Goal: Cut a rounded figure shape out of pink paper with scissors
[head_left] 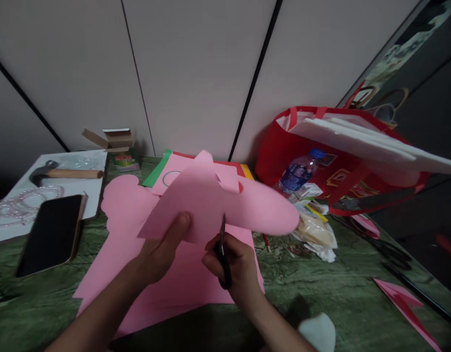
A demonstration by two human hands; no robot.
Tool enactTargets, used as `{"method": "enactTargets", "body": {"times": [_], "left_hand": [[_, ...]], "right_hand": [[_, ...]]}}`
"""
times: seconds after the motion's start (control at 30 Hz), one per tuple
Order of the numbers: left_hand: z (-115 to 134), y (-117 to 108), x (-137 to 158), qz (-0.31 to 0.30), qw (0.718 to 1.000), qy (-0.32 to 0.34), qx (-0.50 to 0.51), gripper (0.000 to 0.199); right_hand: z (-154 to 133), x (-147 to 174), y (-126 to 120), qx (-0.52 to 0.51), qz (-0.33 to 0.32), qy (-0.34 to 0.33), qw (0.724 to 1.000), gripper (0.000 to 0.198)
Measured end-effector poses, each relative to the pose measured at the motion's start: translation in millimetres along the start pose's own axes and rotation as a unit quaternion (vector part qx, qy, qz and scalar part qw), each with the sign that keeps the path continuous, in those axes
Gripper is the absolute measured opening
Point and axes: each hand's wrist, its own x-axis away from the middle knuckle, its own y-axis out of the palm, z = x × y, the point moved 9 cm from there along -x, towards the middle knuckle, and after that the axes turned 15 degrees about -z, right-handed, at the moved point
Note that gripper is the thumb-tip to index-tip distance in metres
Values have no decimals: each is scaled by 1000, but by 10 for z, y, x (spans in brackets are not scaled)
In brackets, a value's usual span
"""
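A piece of pink paper (203, 195) with a long rounded lobe on its right is held up over the table. My left hand (162, 254) grips its lower left part, thumb on top and fingers hidden beneath. In my right hand (238, 266) is a pair of scissors (223, 259) with black handles, my fingers wrapped round them. The blades point away from me and meet the paper's lower edge near its middle. Underneath lie large pink sheets (166, 298), one with a scalloped outline at the left.
At left are a phone (51, 234), a hammer (66, 173), clear beaded strands (23, 208) and a small open box (122, 154). At right stand a red bag (342, 171) and a water bottle (298, 171). Pink scraps (404, 298) and a second pair of scissors (390, 249) lie near the right edge.
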Motion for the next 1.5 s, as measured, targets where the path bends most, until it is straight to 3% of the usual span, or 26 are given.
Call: {"method": "enactTargets", "body": {"times": [0.07,0.17,0.27,0.37,0.53,0.73,0.87,1.07,1.3,1.5], "left_hand": [[268,-23,104,22,988,66,-139,23],[529,93,174,-14,972,143,-185,21],[642,210,148,-44,963,175,-199,23],[574,195,83,-1,970,131,-206,23],[193,102,-11,53,984,-58,-159,31],[76,15,-112,38,975,-129,-175,30],[79,28,-118,20,971,-136,-194,32],[87,96,-97,11,982,-124,-145,29],[37,49,-140,9,992,-87,-93,28],[3,78,-107,11,989,-105,-100,29]], "right_hand": [[-39,11,1,17,4,-19,1000,13],[-42,8,28,12,-7,-32,999,15],[-1,-26,80,-31,-32,-25,999,17],[64,-73,136,-87,-59,5,994,15],[190,-112,179,-160,-76,43,983,11],[283,-119,148,-185,-77,49,978,20],[257,-126,102,-173,-71,49,981,23],[206,-127,54,-131,-59,57,988,28],[179,-135,47,-132,-90,52,986,29],[106,-147,26,-126,-86,37,988,27]]}}
